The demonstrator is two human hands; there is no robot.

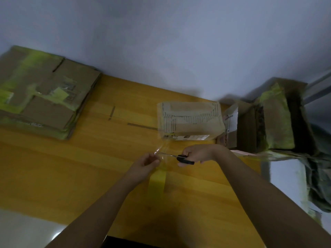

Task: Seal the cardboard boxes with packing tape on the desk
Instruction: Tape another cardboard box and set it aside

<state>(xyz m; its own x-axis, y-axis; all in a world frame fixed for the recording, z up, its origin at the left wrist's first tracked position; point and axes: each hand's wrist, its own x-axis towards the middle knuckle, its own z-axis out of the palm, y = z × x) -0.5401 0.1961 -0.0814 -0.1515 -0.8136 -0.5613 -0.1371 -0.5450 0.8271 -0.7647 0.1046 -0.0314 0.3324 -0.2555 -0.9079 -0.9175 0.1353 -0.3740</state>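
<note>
A: Head view: the small cardboard box [190, 120] sits toward the desk's [71, 167] far right edge, and a clear strip of packing tape [163, 149] runs from its near face down toward the hands.

B: And the danger from here?

A: My guess is the tape. It looks twisted and slack where the scissors [176, 157] meet it; if it folds onto itself or the blades only chew it, the end will stick to the fingers or pull off the box instead of lying flat.

B: The hands?

A: The right hand [197, 154] is curled round the black scissor handles, blades pointing left at the strip. How far apart the blades stand is too blurred to tell. The left hand [146, 162] has its fingers curled, seemingly pinching the free tape end just beside the blade tips.

B: Around that?

A: A stack of flattened boxes [43, 93] lies at the far left corner; an open carton [272, 117] stands past the right edge.
</note>
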